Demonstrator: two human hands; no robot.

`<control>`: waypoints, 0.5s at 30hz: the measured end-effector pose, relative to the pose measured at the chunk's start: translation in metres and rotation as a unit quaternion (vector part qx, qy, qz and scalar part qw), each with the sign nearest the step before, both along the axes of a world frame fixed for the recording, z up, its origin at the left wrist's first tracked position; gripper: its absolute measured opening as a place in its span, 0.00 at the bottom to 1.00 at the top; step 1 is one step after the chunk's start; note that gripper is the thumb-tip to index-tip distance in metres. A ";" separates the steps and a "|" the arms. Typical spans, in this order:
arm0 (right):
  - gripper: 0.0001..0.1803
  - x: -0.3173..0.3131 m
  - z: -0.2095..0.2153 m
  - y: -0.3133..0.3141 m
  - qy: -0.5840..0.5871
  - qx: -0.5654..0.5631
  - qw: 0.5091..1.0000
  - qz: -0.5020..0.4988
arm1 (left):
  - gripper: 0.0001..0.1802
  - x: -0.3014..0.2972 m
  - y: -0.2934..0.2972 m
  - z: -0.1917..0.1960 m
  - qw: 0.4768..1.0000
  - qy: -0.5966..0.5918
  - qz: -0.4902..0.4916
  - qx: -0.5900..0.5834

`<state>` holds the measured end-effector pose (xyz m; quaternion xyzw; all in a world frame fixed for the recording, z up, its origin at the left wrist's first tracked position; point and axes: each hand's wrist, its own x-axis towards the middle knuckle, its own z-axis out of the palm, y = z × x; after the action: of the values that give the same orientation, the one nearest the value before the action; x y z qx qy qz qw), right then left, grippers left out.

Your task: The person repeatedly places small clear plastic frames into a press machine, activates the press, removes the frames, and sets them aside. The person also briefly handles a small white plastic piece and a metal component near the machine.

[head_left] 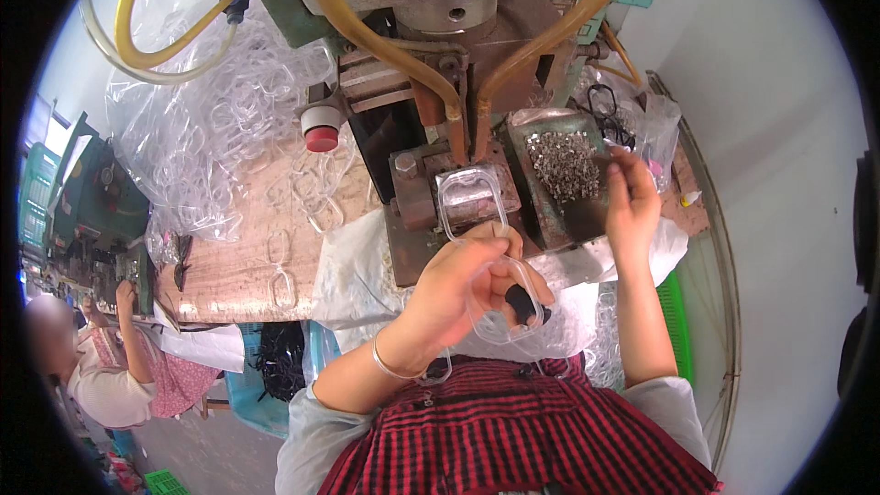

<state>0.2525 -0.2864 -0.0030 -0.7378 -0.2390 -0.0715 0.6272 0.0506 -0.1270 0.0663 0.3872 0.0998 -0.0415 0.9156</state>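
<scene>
At the desk's near edge, the left hand grips a clear plastic frame against the press; the right hand pinches something unclear above the tray of metal bits.

A worn brown wooden workbench carries a heavy green and grey metal press. Loose clear plastic oval frames lie scattered on its top, beside a crumpled clear plastic bag stuffed with more.
</scene>
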 end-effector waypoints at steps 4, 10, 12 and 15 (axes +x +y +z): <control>0.10 0.009 -0.015 -0.005 -0.062 -0.132 0.989 -0.031 | 0.12 0.002 -0.001 -0.001 1.000 0.001 0.005 -0.004; 0.10 -0.035 -0.006 -0.010 -0.152 -0.304 0.941 0.013 | 0.14 0.000 0.003 -0.003 1.000 -0.002 -0.013 -0.003; 0.09 -0.032 -0.007 -0.003 -0.170 -0.341 0.924 -0.002 | 0.16 -0.003 0.005 -0.010 0.999 -0.031 -0.016 0.010; 0.07 -0.023 -0.015 0.007 -0.208 -0.386 0.899 -0.016 | 0.21 -0.028 0.022 -0.019 0.993 -0.051 -0.057 0.086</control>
<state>0.2293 -0.2796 -0.0178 -0.8939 -0.3613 -0.1354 0.2280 0.0222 -0.1053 0.0475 0.4709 0.0336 -0.0655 0.8791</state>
